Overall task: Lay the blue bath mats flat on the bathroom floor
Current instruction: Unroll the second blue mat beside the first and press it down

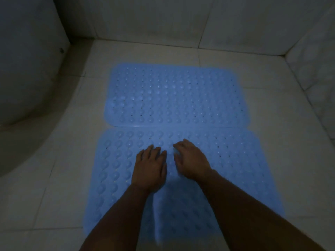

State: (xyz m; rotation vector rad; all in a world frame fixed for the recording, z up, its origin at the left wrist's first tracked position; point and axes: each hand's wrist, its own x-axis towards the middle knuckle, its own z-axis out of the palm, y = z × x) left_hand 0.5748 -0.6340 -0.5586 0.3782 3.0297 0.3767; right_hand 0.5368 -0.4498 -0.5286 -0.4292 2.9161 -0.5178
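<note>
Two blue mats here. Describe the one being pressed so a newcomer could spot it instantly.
Start at the tiled floor in the corner where the walls meet. Two blue mats lie edge to edge; take the near mat, not the far mat. It alone has the left hand and right hand on it.

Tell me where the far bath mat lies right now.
In the head view, the far bath mat lies flat mid-floor, its near edge meeting the near mat, toward the back wall.

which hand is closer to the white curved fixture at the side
Left. The left hand lies on the near mat toward the side where the white fixture stands; the right hand lies just beyond it, farther from the fixture.
</note>
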